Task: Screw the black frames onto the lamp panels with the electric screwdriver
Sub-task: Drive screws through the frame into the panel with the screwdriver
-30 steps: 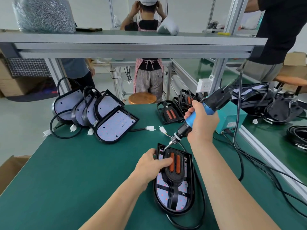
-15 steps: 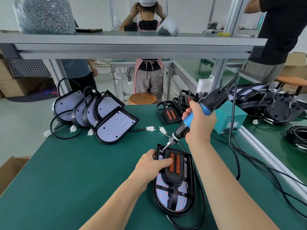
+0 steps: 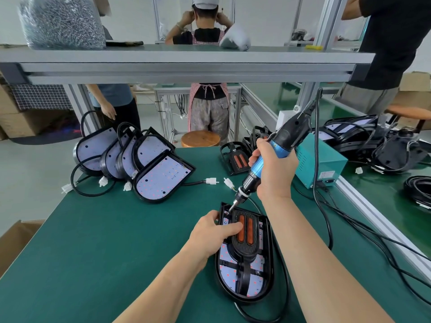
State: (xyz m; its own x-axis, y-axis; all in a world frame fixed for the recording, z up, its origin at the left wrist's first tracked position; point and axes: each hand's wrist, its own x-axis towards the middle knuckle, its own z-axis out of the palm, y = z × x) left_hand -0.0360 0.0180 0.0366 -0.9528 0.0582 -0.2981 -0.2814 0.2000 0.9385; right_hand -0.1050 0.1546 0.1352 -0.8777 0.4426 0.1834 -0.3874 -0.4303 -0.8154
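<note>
A lamp panel [image 3: 256,286] lies flat on the green table in front of me, with a black frame [image 3: 245,247] carrying two orange strips laid on it. My left hand [image 3: 213,230] holds the panel's far left edge, thumb pressing on the frame. My right hand [image 3: 274,173] grips the blue and black electric screwdriver [image 3: 277,149], tilted down to the left. Its bit tip [image 3: 229,209] touches the panel's far left corner, right above my left fingers.
Several bare lamp panels [image 3: 161,177] lean in a row at the back left, white connectors beside them. Spare black frames [image 3: 235,159] and a teal power box [image 3: 320,163] stand behind. Cables trail along the right edge. A metal shelf crosses overhead; people stand beyond.
The screwdriver has shifted slightly left and down, bringing its bit onto the panel's far left corner. My left hand stays on the panel.
</note>
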